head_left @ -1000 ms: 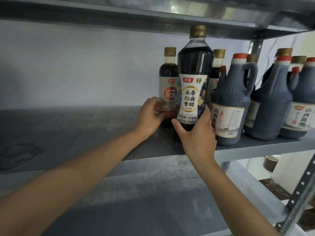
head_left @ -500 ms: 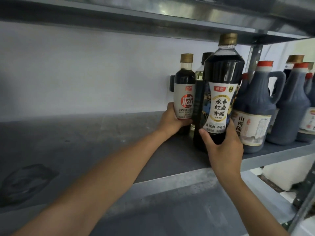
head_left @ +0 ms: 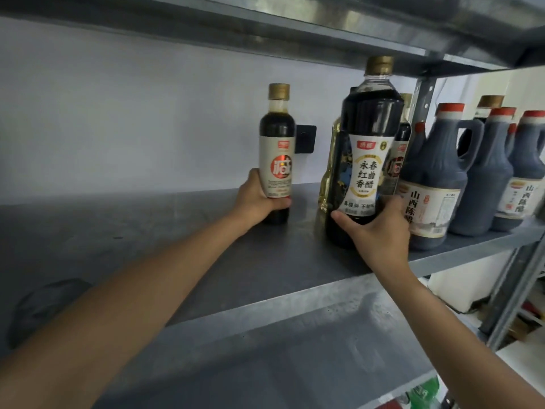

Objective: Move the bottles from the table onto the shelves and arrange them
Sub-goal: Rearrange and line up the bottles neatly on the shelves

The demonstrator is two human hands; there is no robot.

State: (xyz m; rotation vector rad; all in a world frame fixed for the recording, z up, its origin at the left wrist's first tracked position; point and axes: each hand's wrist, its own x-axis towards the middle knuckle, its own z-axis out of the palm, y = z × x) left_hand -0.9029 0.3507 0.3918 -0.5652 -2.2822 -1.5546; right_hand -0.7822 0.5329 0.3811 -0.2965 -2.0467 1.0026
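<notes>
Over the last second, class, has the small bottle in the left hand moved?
Yes. The small bottle moved left along the shelf, away from the handled jug, gripped by the left hand.

A pale, plain wall (head_left: 147, 113) fills the background behind the shelf (head_left: 265, 261). A small black box (head_left: 99, 139) with rounded corners is fixed to that wall, a little above the shelf's surface; what it is cannot be told. Below the shelf, at the right, stands a white block (head_left: 460, 290). At the bottom right edge lies green and red packaging (head_left: 424, 392), too blurred to read, near a flat white surface (head_left: 525, 364).
</notes>
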